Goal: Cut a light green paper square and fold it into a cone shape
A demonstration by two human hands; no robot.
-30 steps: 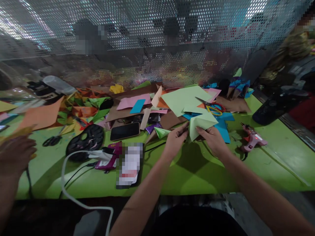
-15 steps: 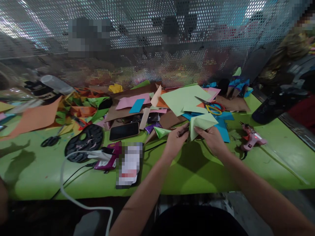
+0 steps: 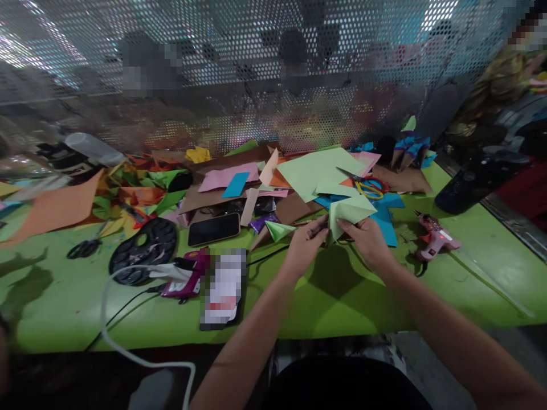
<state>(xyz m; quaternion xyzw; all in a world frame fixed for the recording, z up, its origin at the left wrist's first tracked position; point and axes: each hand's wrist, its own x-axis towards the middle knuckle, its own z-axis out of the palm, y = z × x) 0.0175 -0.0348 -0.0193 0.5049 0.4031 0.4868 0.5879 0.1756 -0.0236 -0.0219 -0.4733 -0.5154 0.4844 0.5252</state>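
A folded piece of light green paper [image 3: 351, 212] is held up over the table between both my hands. My left hand [image 3: 308, 242] pinches its left edge, the fingertips partly behind the paper. On the right side, my right hand [image 3: 363, 233] grips the lower part with thumb in front and fingers curled behind. Just left of my left hand lies a small green paper cone [image 3: 280, 230]. Behind the held paper are a large light green sheet [image 3: 311, 171], scissors with yellow and red handles [image 3: 370, 187] and blue paper [image 3: 384, 225].
A pink glue gun [image 3: 436, 239] with a clear stick lies at right, near a dark bottle [image 3: 464, 182]. To the left are a phone [image 3: 213, 229], another phone [image 3: 224, 287], a purple device with cables [image 3: 188, 276], black scissors [image 3: 85, 247] and piled coloured paper. A perforated metal panel [image 3: 239, 74] stands behind.
The view has shifted slightly, so the table items appear a little further left. Both hands keep their grip on the green paper, with hardly any movement.
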